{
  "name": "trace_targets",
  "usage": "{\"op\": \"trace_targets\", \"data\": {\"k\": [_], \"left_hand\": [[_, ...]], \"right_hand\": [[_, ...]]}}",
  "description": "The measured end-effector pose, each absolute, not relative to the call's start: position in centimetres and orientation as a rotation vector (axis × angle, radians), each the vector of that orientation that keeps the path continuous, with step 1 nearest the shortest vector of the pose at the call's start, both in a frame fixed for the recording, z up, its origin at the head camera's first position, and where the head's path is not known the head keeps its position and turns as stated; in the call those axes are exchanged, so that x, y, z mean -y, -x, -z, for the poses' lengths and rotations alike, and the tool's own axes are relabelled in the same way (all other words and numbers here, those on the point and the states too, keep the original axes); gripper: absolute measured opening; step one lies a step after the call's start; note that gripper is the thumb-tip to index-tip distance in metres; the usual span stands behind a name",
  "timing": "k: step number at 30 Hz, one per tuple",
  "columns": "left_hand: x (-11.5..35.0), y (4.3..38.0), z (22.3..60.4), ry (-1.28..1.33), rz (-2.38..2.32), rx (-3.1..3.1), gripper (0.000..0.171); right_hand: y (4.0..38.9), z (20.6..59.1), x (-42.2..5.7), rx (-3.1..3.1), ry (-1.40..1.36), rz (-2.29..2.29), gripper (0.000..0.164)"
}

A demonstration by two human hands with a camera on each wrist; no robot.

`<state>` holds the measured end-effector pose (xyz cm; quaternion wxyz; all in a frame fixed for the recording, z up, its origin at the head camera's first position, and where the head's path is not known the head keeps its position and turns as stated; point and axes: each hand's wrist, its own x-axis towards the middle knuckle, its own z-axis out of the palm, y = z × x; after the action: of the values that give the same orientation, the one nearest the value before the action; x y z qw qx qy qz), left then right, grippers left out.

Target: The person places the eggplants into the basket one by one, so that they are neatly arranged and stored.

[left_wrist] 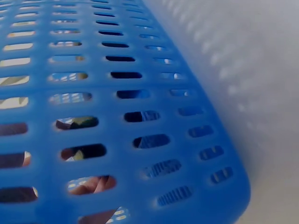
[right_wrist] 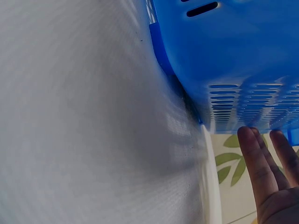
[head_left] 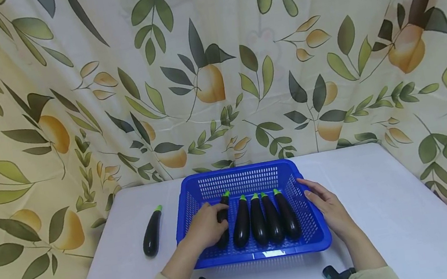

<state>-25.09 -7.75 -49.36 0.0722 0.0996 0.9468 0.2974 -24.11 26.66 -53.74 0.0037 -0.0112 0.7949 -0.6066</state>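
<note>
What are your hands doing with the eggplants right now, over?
Left hand grips the leftmost eggplant inside the blue basket. Right hand open, flat against the basket's right rim. One eggplant outside on the table. Nothing in the way.

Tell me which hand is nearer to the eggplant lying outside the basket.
Left. The left hand is inside the blue basket, gripping the leftmost eggplant there, just right of the loose eggplant on the table. The right hand rests on the basket's far right rim.
</note>
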Motion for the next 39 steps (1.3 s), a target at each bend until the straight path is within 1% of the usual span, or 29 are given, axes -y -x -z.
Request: {"op": "trace_targets", "data": {"k": [21, 39], "left_hand": [[7.0, 25.7, 50.6, -0.395, -0.763, -2.807, 0.038], [7.4, 25.5, 50.6, -0.354, -0.827, -2.754, 0.048]], "right_hand": [[24.0, 53.8, -27.1, -2.491, 0.033, 1.894, 0.054], [24.2, 53.8, -26.6, -2.473, 0.037, 1.916, 0.054]]}}
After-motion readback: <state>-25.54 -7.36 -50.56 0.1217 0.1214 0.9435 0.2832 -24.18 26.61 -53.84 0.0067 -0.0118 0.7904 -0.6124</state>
